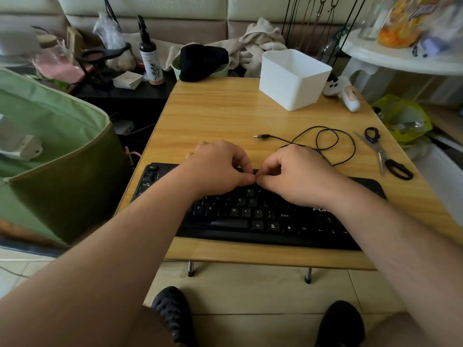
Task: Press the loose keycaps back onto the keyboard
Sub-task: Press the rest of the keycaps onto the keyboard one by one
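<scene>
Your left hand (218,169) and right hand (298,176) curl fingertip to fingertip over the flat black plastic keyboard (250,216) on the near wooden table (220,111); any pinched keycap stays hidden, grip uncertain.

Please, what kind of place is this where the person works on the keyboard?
Probably a lived-in room at home, not a workshop. The keyboard lies on a low folding wooden table beside a padded sofa back, with crumpled clothes and a spray bottle behind.
</scene>
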Demonstrator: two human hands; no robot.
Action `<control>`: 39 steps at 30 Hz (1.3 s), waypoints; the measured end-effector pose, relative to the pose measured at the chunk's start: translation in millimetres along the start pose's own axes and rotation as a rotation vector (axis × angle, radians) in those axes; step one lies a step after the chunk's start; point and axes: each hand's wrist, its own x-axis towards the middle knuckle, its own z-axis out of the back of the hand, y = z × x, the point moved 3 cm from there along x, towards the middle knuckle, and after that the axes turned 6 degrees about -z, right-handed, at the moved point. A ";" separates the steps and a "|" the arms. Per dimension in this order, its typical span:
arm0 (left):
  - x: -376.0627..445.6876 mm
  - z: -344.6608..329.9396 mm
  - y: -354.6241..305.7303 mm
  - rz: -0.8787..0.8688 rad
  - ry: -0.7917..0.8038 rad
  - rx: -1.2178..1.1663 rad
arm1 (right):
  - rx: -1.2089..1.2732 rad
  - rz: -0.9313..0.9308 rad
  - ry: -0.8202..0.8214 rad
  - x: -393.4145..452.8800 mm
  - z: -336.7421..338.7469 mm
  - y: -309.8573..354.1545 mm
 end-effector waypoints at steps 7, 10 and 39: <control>1.8 0.0 2.9 0.005 0.011 -0.032 | -0.126 0.128 0.005 -0.7 -0.7 0.9; 2.5 0.8 5.3 0.002 0.012 -0.050 | -0.208 0.178 -0.024 -2.7 -0.7 4.3; 39.0 -15.0 -12.9 -0.098 -0.107 -0.059 | 0.061 -0.212 -0.236 35.0 50.5 -67.7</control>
